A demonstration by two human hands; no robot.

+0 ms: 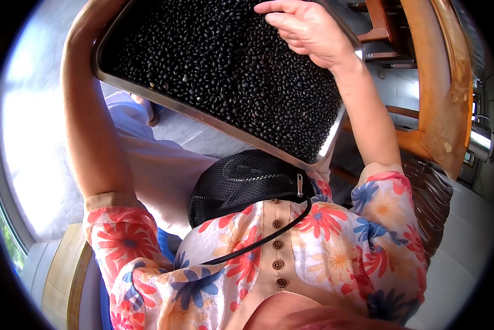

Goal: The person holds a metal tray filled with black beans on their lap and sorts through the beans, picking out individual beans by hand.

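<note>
A deep metal tray full of shiny black beans is tilted across the lap, with its front right corner low. My left hand is at the tray's far left side, mostly cut off by the frame's top edge; it appears to grip the rim, though its fingers are hidden. Over the beans near the far right side is my right hand. Its foremost two fingers stretch leftward with a gap between them, while the others are partly bent. I see nothing held in it.
A black mesh bag with a zip and cord lies against the body, just under the tray's front edge. Wooden furniture stands close on the right. At lower left is a wooden edge. Grey floor shows beyond.
</note>
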